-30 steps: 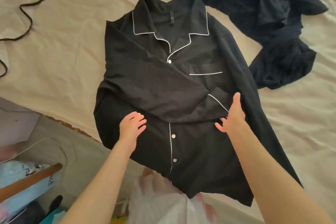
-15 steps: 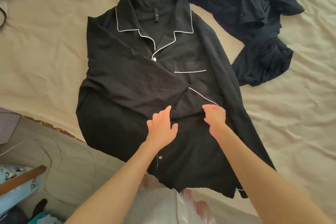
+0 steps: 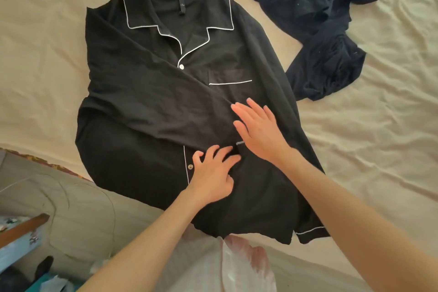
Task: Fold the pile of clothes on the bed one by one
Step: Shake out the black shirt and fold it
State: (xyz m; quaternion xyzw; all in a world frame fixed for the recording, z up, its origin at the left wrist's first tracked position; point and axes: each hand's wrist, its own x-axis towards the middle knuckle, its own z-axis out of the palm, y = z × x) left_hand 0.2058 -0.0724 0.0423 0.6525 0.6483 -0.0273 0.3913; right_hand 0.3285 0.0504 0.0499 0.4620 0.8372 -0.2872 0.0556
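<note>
Left hand (image 3: 212, 176): fingers spread, pressing shirt (image 3: 147, 149) at near bed (image 3: 42, 54) edge. Right hand (image 3: 259, 130): flat on sleeve cuff, holding nothing. Step: smoothing folded-in sleeve. Next: likely fold opposite sleeve. Far: unfolded dark pile (image 3: 315, 26).

Shirt (image 3: 147, 106) black, white piping on collar, pocket, placket, cuff; pale buttons. Crumpled garment (image 3: 315, 19) at 1 o'clock dark navy-black. Bedsheet (image 3: 40, 54) plain cream-beige. Patterned red-gold edge (image 3: 42, 161) at 8 o'clock.
</note>
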